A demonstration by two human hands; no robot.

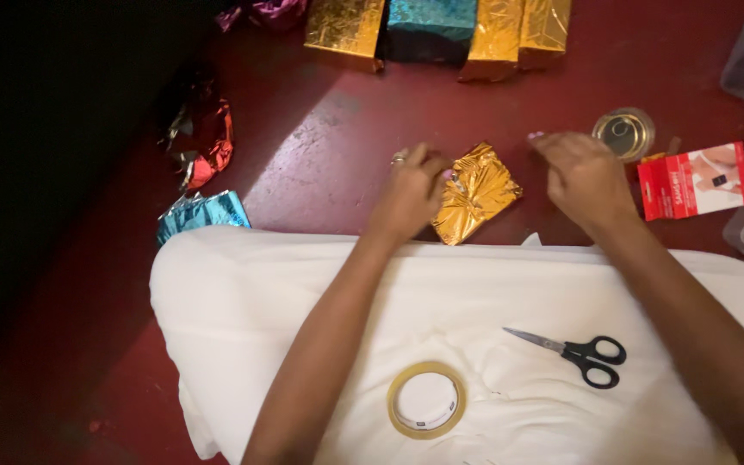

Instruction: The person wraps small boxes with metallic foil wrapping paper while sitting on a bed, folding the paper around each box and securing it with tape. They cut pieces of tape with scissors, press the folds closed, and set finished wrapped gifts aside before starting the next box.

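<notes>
- tape roll (426, 399) and black-handled scissors (577, 351) on white cloth (217, 301), nearest
- left hand (412, 194) pinching left edge of gold-wrapped parcel (475, 192), on red floor (320, 155) just past cloth's far edge
- right hand (585, 178) beside parcel, fingers curled; any grip: can't tell
- wrapped boxes (441, 30) along floor's far edge

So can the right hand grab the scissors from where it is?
Probably yes. The scissors lie uncovered on the white cloth, beside the right forearm, and the right hand looks empty; it would only need to pull back.
</notes>
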